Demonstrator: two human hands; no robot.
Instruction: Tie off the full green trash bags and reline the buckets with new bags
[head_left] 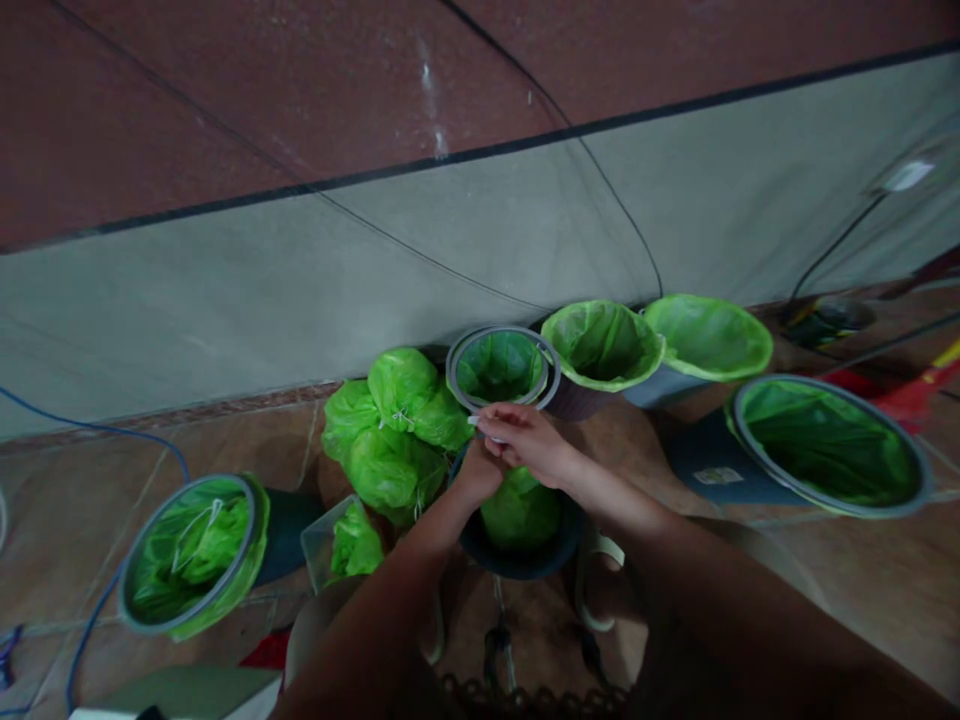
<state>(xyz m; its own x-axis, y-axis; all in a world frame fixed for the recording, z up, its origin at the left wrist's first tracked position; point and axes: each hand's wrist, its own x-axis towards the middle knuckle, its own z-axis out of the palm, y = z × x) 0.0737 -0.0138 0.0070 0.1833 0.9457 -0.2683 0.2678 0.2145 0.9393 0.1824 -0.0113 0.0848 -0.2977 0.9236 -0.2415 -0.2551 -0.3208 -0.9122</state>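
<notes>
Both hands meet above the dark bin; right hand grip pinches a ring; left hand grip unclear.

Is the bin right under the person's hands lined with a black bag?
No, the bin under both hands holds a bright green bag, like the others.

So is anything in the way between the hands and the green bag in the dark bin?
Nothing visible. The left hand and right hand meet right above the green bag in the dark bin, seemingly touching its top.
</notes>
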